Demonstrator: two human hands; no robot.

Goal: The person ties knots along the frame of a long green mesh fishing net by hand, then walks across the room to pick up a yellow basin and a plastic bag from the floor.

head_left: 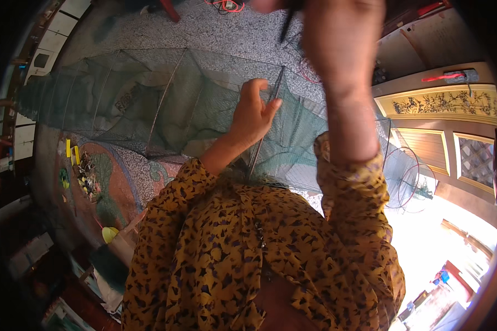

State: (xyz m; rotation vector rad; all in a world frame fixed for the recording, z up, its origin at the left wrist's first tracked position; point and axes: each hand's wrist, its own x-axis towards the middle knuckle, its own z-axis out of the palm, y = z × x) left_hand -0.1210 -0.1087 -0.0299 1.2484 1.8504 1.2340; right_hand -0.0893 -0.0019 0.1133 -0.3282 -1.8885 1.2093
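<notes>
The net (174, 99) is stretching over the floor (215, 33), which is showing past its far edge; the left hand (255, 110) is curling half-open beside a rod (258, 151); the right hand (339, 41) is blurring above the net's far edge, its grip impossible to tell.

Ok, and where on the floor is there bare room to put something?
Speckled floor looks bare between the green net and the orange cord. Crowded beside the net's lower-left edge: yellow strips and scattered bits.
</notes>
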